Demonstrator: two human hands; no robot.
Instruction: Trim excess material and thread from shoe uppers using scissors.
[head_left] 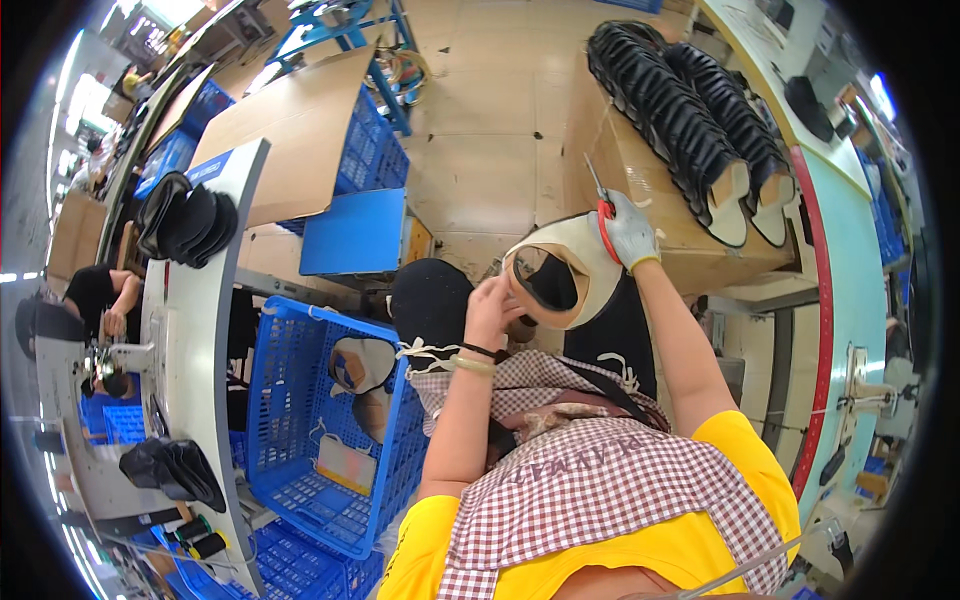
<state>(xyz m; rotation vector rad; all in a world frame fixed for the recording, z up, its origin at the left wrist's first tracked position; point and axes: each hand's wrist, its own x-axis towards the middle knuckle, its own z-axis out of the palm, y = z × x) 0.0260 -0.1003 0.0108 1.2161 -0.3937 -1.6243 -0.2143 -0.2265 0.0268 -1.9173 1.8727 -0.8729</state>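
My left hand [488, 318], bare, with a dark band and a pale bangle at the wrist, grips the near left edge of a cream shoe upper [597, 262]. The upper lies above my lap, its opening facing me and showing a tan and dark inside. On my right hand [632, 232] is a light grey glove. Its fingers are closed round red-handled scissors [606, 228], whose blades point away from me, up past the upper's far right side. The right hand is close against the upper; whether it also touches it I cannot tell.
A blue plastic crate [325, 500] with several cut pieces stands at my left. Rows of black shoe uppers [660, 100] lie on a cardboard box [600, 140] at the far right. Black pieces [190, 220] rest on the left bench. A co-worker's arm [120, 300] shows at the far left.
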